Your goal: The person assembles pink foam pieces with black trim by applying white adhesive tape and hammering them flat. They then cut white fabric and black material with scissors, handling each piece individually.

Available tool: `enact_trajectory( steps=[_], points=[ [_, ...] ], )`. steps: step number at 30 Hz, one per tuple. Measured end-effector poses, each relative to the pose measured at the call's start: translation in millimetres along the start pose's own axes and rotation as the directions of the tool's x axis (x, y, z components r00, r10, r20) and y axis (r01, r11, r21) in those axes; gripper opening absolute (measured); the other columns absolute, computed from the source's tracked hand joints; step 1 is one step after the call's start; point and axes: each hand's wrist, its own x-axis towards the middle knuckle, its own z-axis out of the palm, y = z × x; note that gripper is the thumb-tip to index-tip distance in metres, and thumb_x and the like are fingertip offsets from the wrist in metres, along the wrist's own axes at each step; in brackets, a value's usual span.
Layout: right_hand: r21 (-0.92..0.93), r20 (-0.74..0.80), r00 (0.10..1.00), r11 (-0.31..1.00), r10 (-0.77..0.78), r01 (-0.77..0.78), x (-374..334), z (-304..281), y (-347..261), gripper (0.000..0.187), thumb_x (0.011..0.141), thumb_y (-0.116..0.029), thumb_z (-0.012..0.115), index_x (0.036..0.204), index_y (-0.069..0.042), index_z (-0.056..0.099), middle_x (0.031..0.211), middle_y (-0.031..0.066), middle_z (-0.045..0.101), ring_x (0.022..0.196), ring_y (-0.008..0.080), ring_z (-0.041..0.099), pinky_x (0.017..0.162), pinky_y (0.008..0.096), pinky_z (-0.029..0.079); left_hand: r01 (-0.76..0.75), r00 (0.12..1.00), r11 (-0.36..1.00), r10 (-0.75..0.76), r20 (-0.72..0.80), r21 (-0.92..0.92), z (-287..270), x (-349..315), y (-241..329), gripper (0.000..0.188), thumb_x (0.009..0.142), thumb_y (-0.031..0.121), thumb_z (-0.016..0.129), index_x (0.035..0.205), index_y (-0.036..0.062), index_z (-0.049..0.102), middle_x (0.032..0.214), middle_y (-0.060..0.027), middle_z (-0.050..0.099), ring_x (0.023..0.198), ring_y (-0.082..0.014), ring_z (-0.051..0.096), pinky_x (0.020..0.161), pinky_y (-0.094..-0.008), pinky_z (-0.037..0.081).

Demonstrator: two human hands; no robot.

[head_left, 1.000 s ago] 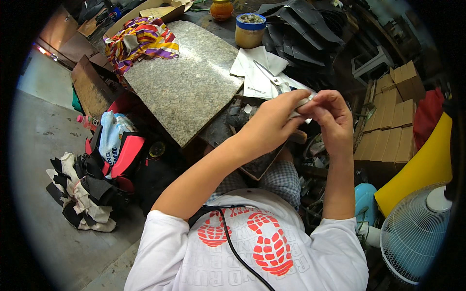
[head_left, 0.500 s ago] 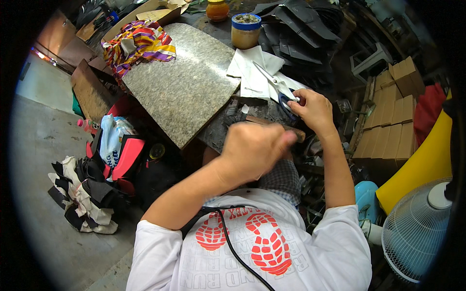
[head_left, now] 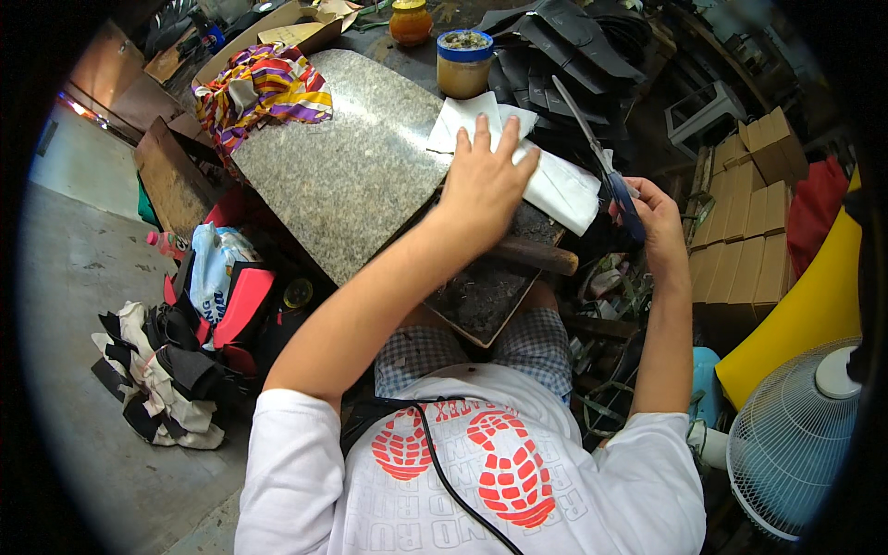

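My right hand (head_left: 659, 225) is closed on the handles of a pair of scissors (head_left: 625, 205) with dark blue grips. Their long blades point up and away from me, to the right of the white pieces of cloth or paper (head_left: 566, 191). Over the far part of these white pieces lies my left hand (head_left: 487, 185), its fingers spread, with nothing gripped in it. A speckled grey stone slab (head_left: 342, 153) is just left of that hand. Below the white pieces a wooden bar, perhaps a tool handle (head_left: 536, 254), rests on the dark worktop (head_left: 476, 301).
A blue-rimmed jar (head_left: 462, 74), an orange jar (head_left: 412, 23) and black sheet pieces (head_left: 564, 46) stand or lie at the back. Striped cloth (head_left: 264, 92) covers the slab's far left corner. Cardboard boxes (head_left: 745, 245) and a fan (head_left: 795, 435) are at right.
My right hand has lifted the scissors off the white pieces and moved right. My left hand has moved forward from near my body, opened, and come onto the white pieces.
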Motion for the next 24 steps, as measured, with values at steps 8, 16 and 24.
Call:
enact_trajectory(
  steps=[8,16,24],
  points=[
    [0.051,-0.1,0.993,0.996,-0.064,0.07,-3,-3,2,0.041,0.087,-0.031,0.068,0.113,0.0,0.064,0.084,0.0023,0.067,0.073,0.0073,0.058,0.07,0.0204,0.046,-0.063,0.996,0.978,0.073,0.043,-0.197,36,21,-38,0.012,0.08,0.01,0.063,0.092,0.0122,0.063,0.084,-0.0076,0.068,0.074,-0.027,0.07,0.062,-0.0388,0.055],
    [-0.03,-0.106,0.992,0.997,-0.072,0.069,13,14,13,0.027,0.09,-0.013,0.065,0.112,0.002,0.065,0.088,0.0019,0.067,0.08,0.0084,0.06,0.076,0.0231,0.047,0.31,0.855,0.717,-0.497,-0.146,-0.624,-22,-4,-80,0.018,0.084,0.004,0.057,0.1,0.0019,0.065,0.087,-0.0172,0.069,0.074,-0.0323,0.068,0.069,-0.0402,0.054],
    [-0.793,0.097,0.943,0.548,-0.317,0.266,37,81,13,0.036,0.084,-0.035,0.07,0.102,-0.005,0.072,0.101,0.0112,0.068,0.091,0.0301,0.065,0.079,0.0389,0.051,0.399,0.724,0.07,-0.636,0.267,-0.914,-64,-67,-83,0.026,0.086,0.001,0.054,0.109,-0.0032,0.066,0.091,-0.0071,0.071,0.083,-0.0105,0.063,0.078,-0.0267,0.05]
  ],
)
